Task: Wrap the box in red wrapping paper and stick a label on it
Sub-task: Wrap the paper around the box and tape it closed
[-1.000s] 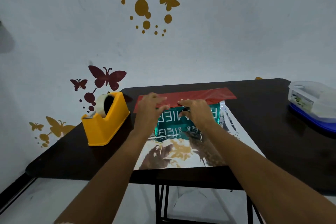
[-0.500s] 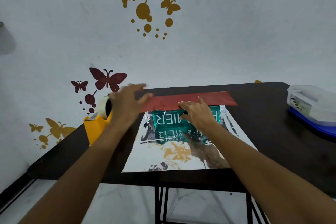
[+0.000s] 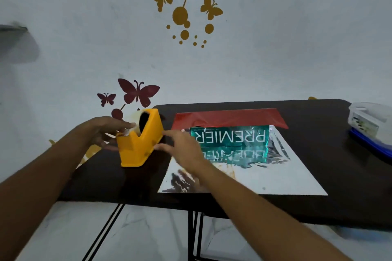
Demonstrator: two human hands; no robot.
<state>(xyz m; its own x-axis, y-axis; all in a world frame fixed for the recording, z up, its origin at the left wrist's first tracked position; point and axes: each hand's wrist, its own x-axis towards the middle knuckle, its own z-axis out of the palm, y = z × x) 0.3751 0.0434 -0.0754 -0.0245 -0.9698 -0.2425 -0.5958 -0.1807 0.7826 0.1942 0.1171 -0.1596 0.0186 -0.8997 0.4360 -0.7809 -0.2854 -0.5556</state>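
A green box [image 3: 230, 135] printed PREMIER lies on the wrapping paper [image 3: 275, 178], which is spread silver side up on the dark table [image 3: 331, 201]. The paper's far edge is folded over the box and shows its red side [image 3: 229, 117]. Neither hand holds box or paper. A yellow tape dispenser [image 3: 139, 146] stands left of the sheet. My left hand [image 3: 101, 131] reaches from the left, fingertips on the tape roll near the cutter. My right hand [image 3: 183, 149] stretches straight fingers against the dispenser's right side, its forearm crossing the sheet's left corner.
A clear plastic container [image 3: 368, 122] on a blue lid sits at the table's right edge. The dispenser stands close to the table's left corner. A white wall with butterfly stickers rises right behind the table. Black table legs show below.
Both hands left the red fold and the box and moved left to the tape dispenser. The red fold stays over the box. The view shifted closer and leftward.
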